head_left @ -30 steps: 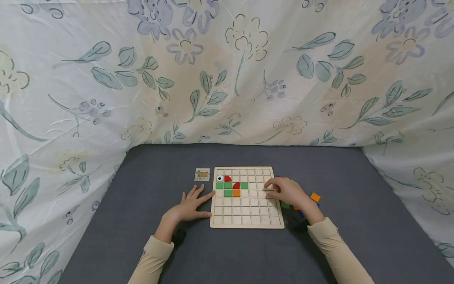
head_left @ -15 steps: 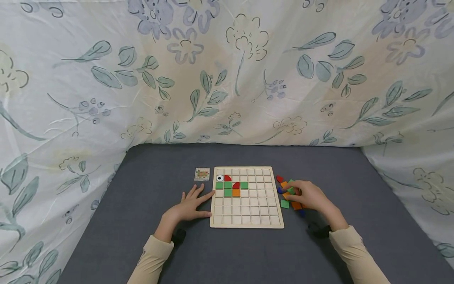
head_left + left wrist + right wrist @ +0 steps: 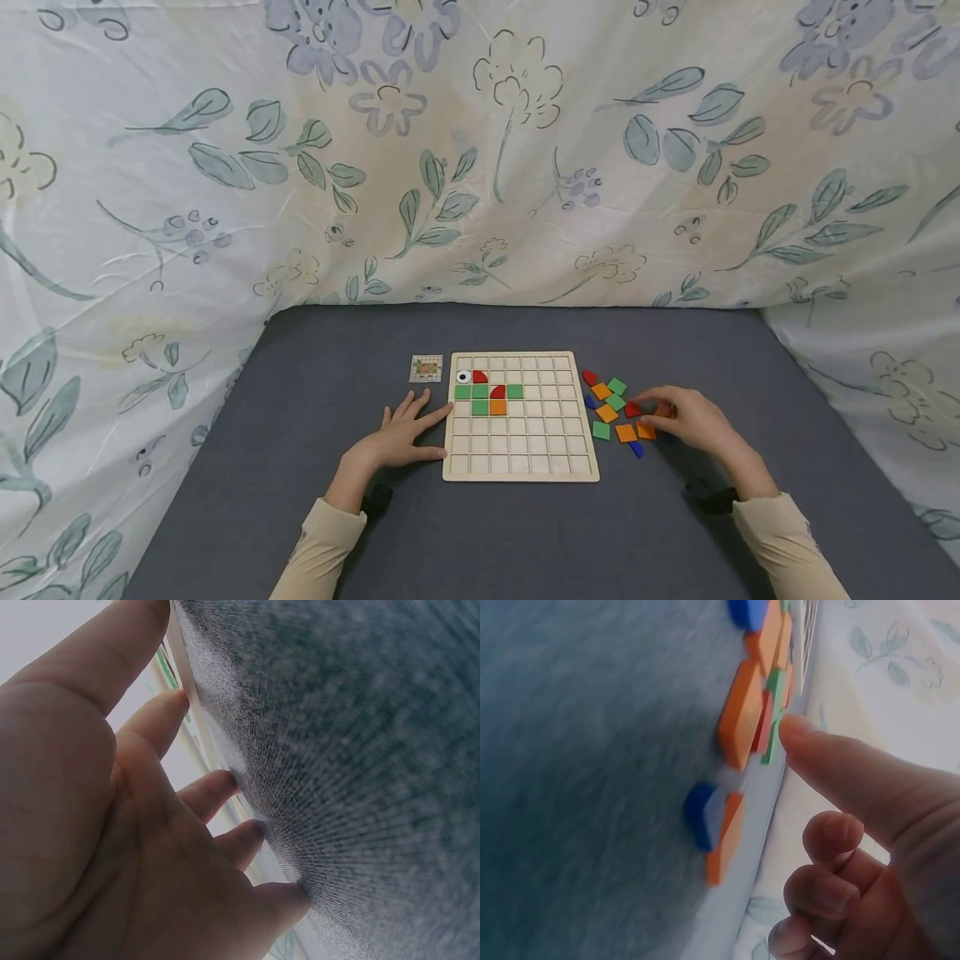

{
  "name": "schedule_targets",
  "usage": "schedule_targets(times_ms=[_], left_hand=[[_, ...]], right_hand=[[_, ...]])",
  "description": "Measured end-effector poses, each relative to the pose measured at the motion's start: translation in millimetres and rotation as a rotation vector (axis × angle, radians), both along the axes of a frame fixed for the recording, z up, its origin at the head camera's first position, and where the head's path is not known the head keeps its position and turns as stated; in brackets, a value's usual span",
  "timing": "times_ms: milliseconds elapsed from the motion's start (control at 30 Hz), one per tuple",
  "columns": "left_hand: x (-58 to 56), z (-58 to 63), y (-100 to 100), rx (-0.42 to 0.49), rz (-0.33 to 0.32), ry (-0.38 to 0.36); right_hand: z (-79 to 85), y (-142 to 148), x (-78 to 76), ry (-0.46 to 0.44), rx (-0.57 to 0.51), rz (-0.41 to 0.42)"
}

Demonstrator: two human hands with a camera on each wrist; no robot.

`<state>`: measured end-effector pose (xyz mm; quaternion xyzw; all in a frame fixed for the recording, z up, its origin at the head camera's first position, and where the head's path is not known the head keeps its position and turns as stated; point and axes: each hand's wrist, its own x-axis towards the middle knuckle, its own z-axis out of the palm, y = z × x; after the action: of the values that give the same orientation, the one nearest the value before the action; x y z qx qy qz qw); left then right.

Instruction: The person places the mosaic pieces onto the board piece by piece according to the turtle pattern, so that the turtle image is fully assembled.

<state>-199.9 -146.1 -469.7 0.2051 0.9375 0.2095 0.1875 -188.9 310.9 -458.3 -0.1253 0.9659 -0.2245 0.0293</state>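
Observation:
A wooden grid board (image 3: pixel 555 450) lies on the dark cloth. In its upper left cells sit a round eye tile (image 3: pixel 463 377), several green square tiles (image 3: pixel 479 407), two red quarter-round tiles (image 3: pixel 480 377) and an orange square tile (image 3: pixel 497 407). My left hand (image 3: pixel 393 437) rests beside the board, fingers spread, index finger and thumb touching its left edge. Over the right side of the loose pieces hovers my right hand (image 3: pixel 693 421), thumb and forefinger apart with no tile showing between them. A red tile (image 3: pixel 633 409) and an orange tile (image 3: pixel 646 431) lie by its fingertips.
Green, orange, blue and red loose pieces (image 3: pixel 606 412) are scattered right of the board. A small patterned card (image 3: pixel 427 368) lies past the left fingertips. Floral fabric (image 3: pixel 525 208) hangs behind and around the dark table (image 3: pixel 510 542).
My right hand has moved right from the board's right edge, across the loose pieces to their far side, uncovering most of them. My left hand and the tiles on the board stay put.

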Motion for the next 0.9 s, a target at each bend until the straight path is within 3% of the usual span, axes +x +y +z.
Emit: schedule_targets(times_ms=[333, 900], left_hand=[[0.4, -1.2, 0, 0.009, 0.004, 0.007], [2.1, 2.7, 0, 0.012, 0.004, 0.001]], right_hand=[[-5.4, 19, 6.2, 0.019, 0.052, -0.037], [-8.3, 36, 2.1, 0.009, 0.125, -0.108]])
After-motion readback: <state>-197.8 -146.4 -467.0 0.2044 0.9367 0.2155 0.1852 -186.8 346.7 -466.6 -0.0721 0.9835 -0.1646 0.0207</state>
